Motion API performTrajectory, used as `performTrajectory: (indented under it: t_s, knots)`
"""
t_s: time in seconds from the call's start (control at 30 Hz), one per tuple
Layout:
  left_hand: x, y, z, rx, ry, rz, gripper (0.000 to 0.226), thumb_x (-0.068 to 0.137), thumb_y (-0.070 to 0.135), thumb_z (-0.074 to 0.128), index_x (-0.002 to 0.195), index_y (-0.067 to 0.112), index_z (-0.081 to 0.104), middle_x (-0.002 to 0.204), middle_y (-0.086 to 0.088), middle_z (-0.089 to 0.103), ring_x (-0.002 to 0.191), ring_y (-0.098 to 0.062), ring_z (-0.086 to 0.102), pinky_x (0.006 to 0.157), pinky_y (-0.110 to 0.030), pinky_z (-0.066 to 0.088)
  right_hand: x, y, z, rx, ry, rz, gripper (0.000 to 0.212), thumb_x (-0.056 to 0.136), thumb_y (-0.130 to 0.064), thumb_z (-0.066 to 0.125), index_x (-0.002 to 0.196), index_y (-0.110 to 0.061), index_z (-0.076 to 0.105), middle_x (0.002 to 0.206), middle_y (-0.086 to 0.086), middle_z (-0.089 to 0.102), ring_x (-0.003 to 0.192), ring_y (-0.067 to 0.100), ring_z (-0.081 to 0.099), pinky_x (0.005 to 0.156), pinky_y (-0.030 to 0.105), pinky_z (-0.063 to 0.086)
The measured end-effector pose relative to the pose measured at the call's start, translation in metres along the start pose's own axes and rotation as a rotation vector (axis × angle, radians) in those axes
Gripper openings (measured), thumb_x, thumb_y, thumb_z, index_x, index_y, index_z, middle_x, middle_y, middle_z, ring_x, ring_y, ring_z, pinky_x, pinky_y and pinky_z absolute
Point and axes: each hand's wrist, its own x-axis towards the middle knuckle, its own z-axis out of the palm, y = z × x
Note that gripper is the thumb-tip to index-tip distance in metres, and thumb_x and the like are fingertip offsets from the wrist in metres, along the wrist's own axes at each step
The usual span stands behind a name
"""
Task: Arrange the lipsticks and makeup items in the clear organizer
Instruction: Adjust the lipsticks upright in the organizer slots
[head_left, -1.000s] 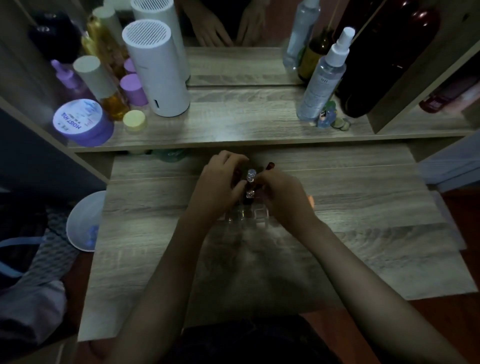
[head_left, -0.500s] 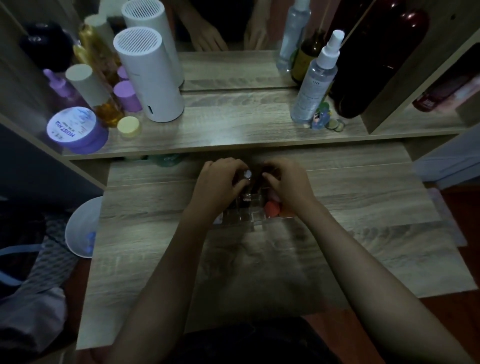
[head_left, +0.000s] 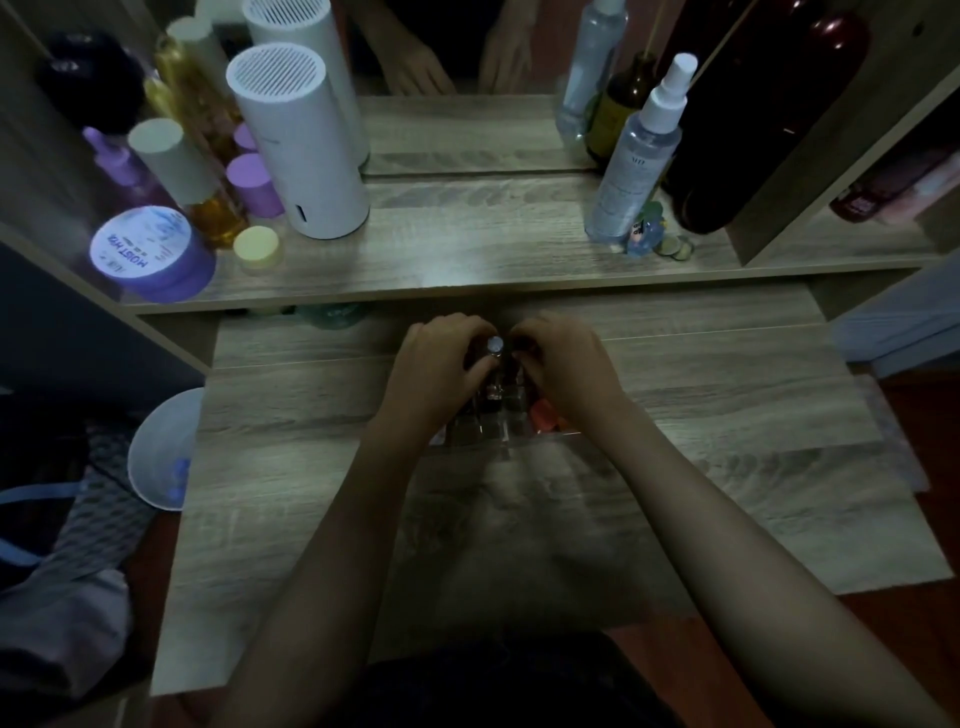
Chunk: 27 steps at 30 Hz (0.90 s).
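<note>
Wooden dressing table (head_left: 727, 467), dim light, mostly bare near the person and to both sides. Far side: raised shelf (head_left: 467, 260) with a white cylinder device (head_left: 296, 150), purple jar (head_left: 150, 254), spray bottle (head_left: 634, 166), dark bottles at far right.

Clear organizer (head_left: 493, 426) sits mid-table, just near of the shelf edge, both hands over it. Several compartments already hold dark upright tubes; an orange-red item (head_left: 543, 415) sits in the right part. Near-row cells look empty, hard to tell in this light. Judgement: task well under way, not done; no loose lipsticks visible on the table, so what's left may just be straightening.

Left hand (head_left: 441, 374): fingers curled, thumb and fingertips pinching a silver-capped tube (head_left: 495, 345) standing at the organizer's far side. Right hand (head_left: 566, 364): fingers curled together over dark tubes at the far right of the organizer; whether it actually grips one, cannot tell.

Room: shelf edge overhangs close behind the hands, so little clearance far side. Plenty of open tabletop left, right and near. White bowl-like thing (head_left: 161, 447) off the table's left edge.
</note>
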Motion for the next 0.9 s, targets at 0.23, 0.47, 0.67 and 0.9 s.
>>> performTrajectory:
  t_s: [0.23, 0.47, 0.67, 0.9]
  knots:
    - [-0.003, -0.005, 0.003, -0.018, -0.003, -0.034, 0.037, 0.081, 0.023, 0.064, 0.116, 0.013, 0.058, 0.112, -0.008, 0.065, 0.103, -0.021, 0.060, 0.094, -0.043, 0.048, 0.001, 0.002, -0.002, 0.025, -0.043, 0.034, 0.032, 0.081, -0.011, 0.063, 0.112, -0.012, 0.059, 0.107, 0.013, 0.066, 0.098, 0.030, 0.061, 0.083, 0.044, 0.052]
    - [-0.010, -0.021, 0.005, -0.044, 0.018, -0.110, 0.039, 0.075, 0.019, 0.071, 0.112, 0.012, 0.061, 0.108, -0.009, 0.066, 0.097, -0.022, 0.062, 0.081, -0.035, 0.053, 0.003, 0.001, -0.010, -0.005, -0.039, -0.019, 0.042, 0.078, -0.013, 0.067, 0.119, -0.016, 0.055, 0.110, 0.009, 0.061, 0.099, 0.026, 0.059, 0.079, 0.036, 0.050]
    - [-0.014, -0.024, 0.006, -0.072, 0.045, -0.108, 0.023, 0.078, 0.014, 0.067, 0.101, 0.011, 0.066, 0.100, -0.010, 0.068, 0.090, -0.023, 0.064, 0.080, -0.041, 0.055, 0.008, -0.011, -0.003, -0.056, -0.055, -0.106, 0.031, 0.084, -0.017, 0.063, 0.114, -0.017, 0.059, 0.109, 0.009, 0.062, 0.096, 0.024, 0.058, 0.078, 0.034, 0.048]
    - [-0.014, -0.022, 0.009, -0.083, 0.079, -0.122, 0.023, 0.080, 0.014, 0.066, 0.103, 0.010, 0.066, 0.102, -0.010, 0.068, 0.093, -0.020, 0.063, 0.080, -0.029, 0.051, 0.013, -0.013, 0.001, -0.122, -0.033, -0.102, 0.023, 0.085, -0.018, 0.060, 0.107, -0.016, 0.064, 0.102, 0.008, 0.068, 0.096, 0.027, 0.058, 0.082, 0.035, 0.040]
